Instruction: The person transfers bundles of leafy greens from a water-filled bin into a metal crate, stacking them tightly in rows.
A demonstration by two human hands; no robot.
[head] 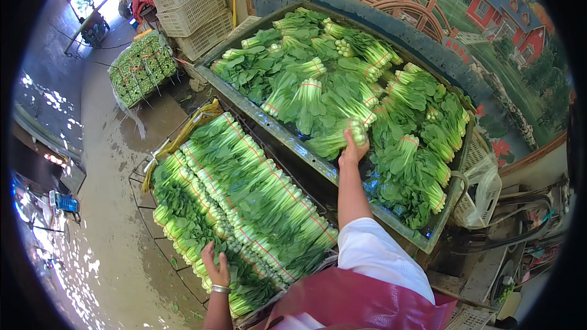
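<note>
In the washing trough [316, 161], my right hand [353, 150] grips a bundle of leafy greens [337, 137] by its pale stalk end, near the trough's front edge. Several more bundles [312, 91] lie around it in the trough, tied with red bands. My left hand [216, 266] has its fingers apart and holds nothing. It hovers over the left part of a stack of banded greens [257, 178], packed in tight rows on a low metal frame [146, 201]. Whether it touches the leaves I cannot tell.
Cream plastic crates [188, 0] are stacked at the back left. A plastic-wrapped bale of greens [142, 68] stands on the wet concrete floor [110, 220]. Yellow cloth [183, 133] edges the packed stack. Right of the trough are a white crate [479, 197] and hoses [518, 233].
</note>
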